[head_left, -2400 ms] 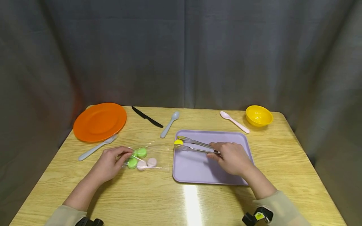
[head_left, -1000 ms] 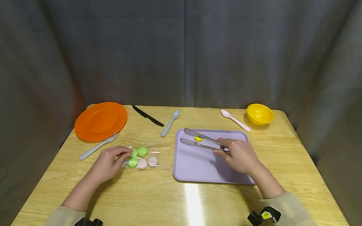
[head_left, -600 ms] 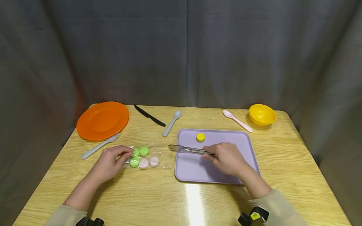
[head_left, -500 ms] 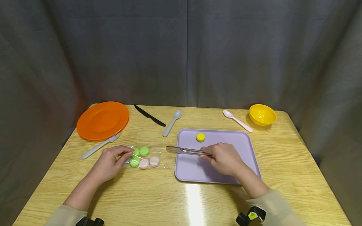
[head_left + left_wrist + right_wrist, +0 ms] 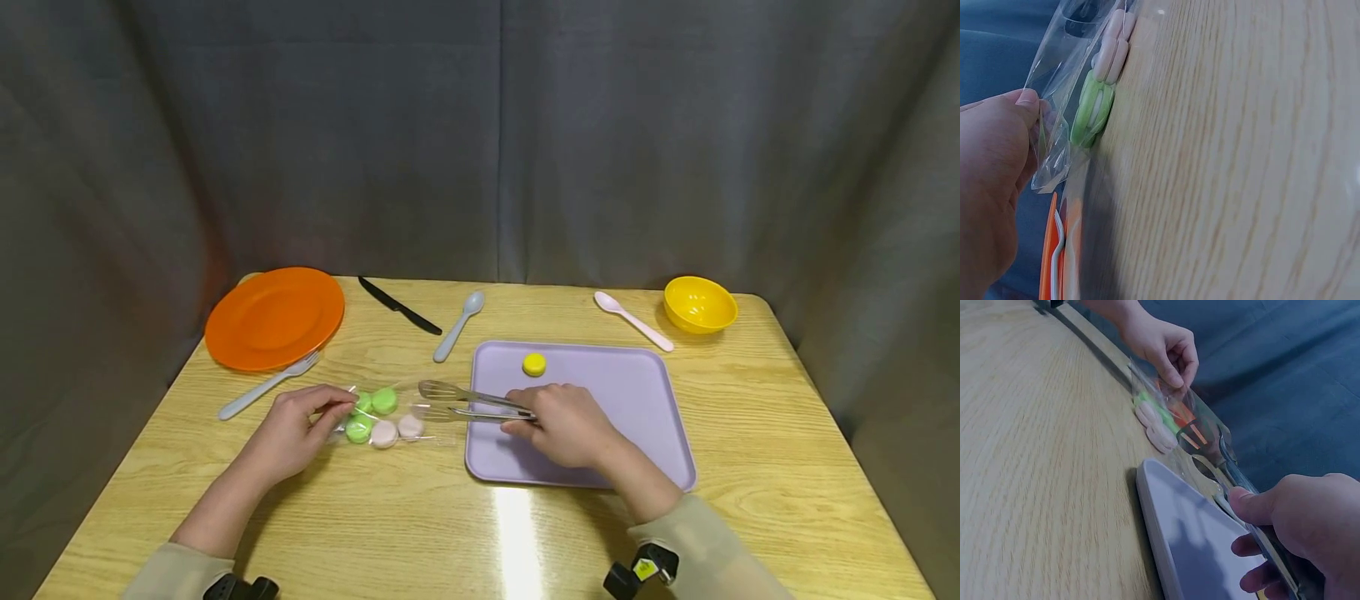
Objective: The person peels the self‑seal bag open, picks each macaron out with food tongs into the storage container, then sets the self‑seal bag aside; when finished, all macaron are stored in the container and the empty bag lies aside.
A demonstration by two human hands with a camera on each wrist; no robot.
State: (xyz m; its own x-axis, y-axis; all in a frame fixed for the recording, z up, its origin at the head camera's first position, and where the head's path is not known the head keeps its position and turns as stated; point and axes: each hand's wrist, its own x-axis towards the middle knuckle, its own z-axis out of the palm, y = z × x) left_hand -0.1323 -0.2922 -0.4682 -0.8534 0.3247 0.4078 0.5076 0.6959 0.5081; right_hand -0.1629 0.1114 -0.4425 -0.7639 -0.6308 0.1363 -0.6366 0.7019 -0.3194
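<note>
My left hand (image 5: pixel 306 423) pinches the closed end of a clear plastic bag (image 5: pixel 1054 159) between thumb and forefinger. Inside the bag lie green macarons (image 5: pixel 385 401) and pink macarons (image 5: pixel 384 434), which also show edge-on in the left wrist view. Metal tongs (image 5: pixel 489 399) are gripped in my right hand (image 5: pixel 566 425). Their arms stand apart, pointing left, and the slotted tips overlap the bag's right end, just short of the pink macarons. Nothing sits between the tips. A yellow macaron (image 5: pixel 534 364) rests on the lilac tray (image 5: pixel 637 400), behind the tongs.
An orange plate (image 5: pixel 273 321) and a grey fork (image 5: pixel 266 387) lie on the left. Along the back are a black knife (image 5: pixel 400 306), a grey spoon (image 5: pixel 459 326), a pink spoon (image 5: pixel 633 321) and a yellow bowl (image 5: pixel 701 306).
The tongs carried the yellow macaron onto the tray and let it go. They then closed, moved left and spread again over the bag's right end. My left hand stayed at the bag.
</note>
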